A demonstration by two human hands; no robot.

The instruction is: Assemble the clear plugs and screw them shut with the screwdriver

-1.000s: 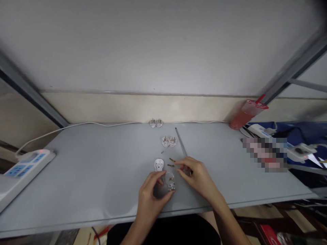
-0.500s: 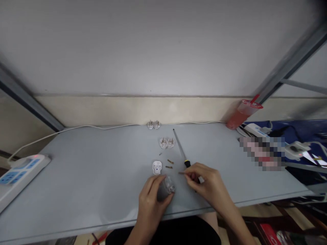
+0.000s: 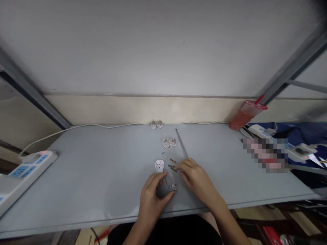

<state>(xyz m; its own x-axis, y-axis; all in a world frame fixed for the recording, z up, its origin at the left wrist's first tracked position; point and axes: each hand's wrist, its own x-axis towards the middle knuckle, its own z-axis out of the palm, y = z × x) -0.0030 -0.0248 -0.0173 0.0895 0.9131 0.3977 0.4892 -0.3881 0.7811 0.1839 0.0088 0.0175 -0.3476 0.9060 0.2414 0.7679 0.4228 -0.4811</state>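
Since the earlier frame the right hand [image 3: 195, 180] had come in toward 10 o'clock, and the small brass strip [image 3: 174, 169] it carried now lay close beside two other brass strips [image 3: 173, 160]. I cannot tell whether the right hand's grip was on that strip or off it. The left hand's grip [image 3: 153, 194] pinched the clear plug shell [image 3: 171, 182] between thumb and fingers near the front edge of the desk [image 3: 102, 170]; the strips lay at 12 o'clock of it.

Markings on the red box [image 3: 270, 234], at 4 o'clock and cut off by the lower edge, were too small to read. Pixel blocks masked a pinkish item [image 3: 265, 154] between 2 and 3 o'clock. The right hand covered the screwdriver's [image 3: 182, 143] handle; its shaft pointed to 11 o'clock.

The white faceplate [image 3: 159, 166] sat at 11 o'clock, just beside the left fingers. Pronged plug parts [image 3: 170, 142] stood at 12 o'clock, with another pair [image 3: 156, 124] beyond. A white power strip [image 3: 38, 166] lay at 9 o'clock, and a red drink cup [image 3: 241, 117] leaned at 2 o'clock.
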